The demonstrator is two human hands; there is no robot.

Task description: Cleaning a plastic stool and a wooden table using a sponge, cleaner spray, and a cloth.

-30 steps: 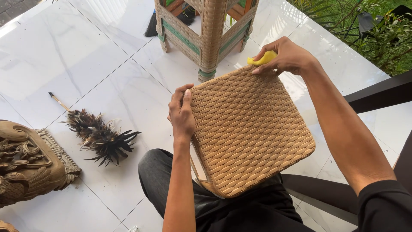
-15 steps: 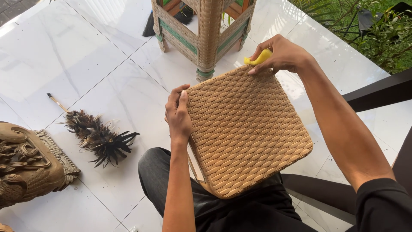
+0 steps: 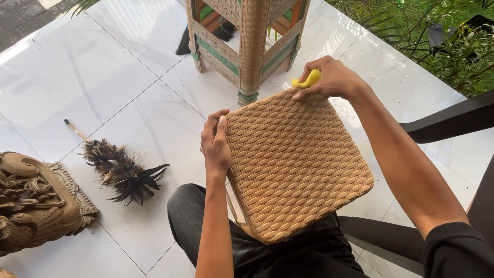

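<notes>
Woven panel (image 3: 296,164) sits square on the person's lap, tilted up toward the camera, tan basket-weave face showing. Left hand (image 3: 215,141) clamps the panel's left edge, thumb on the weave, fingers curled round behind. Right hand (image 3: 329,78) is up at the panel's far corner, fingers pinched on a small yellow cloth (image 3: 307,80) pressed right against the rim there. Both hands closed, each grasping its own thing.

Just beyond the panel's far edge stands a woven stool (image 3: 247,41), tan with green bands, on the white tiled floor (image 3: 103,77). Left of the panel, well apart, a feather duster (image 3: 121,170) lies flat on the tiles, handle pointing away. Farther left still, a carved wooden piece (image 3: 31,201). Right of the panel, a dark chair arm (image 3: 453,118), greenery behind it.
</notes>
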